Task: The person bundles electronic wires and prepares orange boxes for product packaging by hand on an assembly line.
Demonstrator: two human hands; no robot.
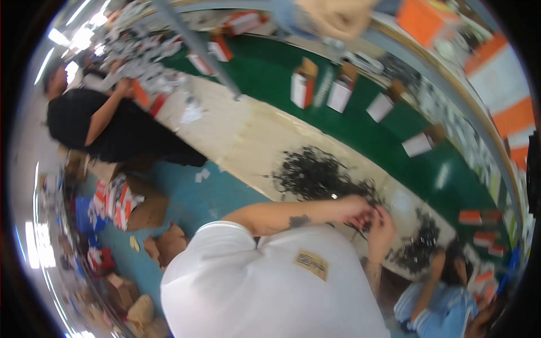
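Note:
My left hand (356, 210) and my right hand (383, 225) meet at the near edge of the pale worktable (248, 135). Both are closed, fingers pinched round a thin black cord (360, 232), whose end hangs below them. Motion blur and the fingers hide most of the cord. Just beyond my hands spreads a tangled heap of black cords (315, 173). To the right, a second, smaller pile of black pieces (420, 242) lies on the same table.
Past the table runs a green conveyor belt (253, 67) with open orange-and-white boxes (303, 84) on it. A co-worker in black (112, 124) stands at the left; another in light blue (437, 307) is close at right. Cartons (147, 205) sit on the floor behind.

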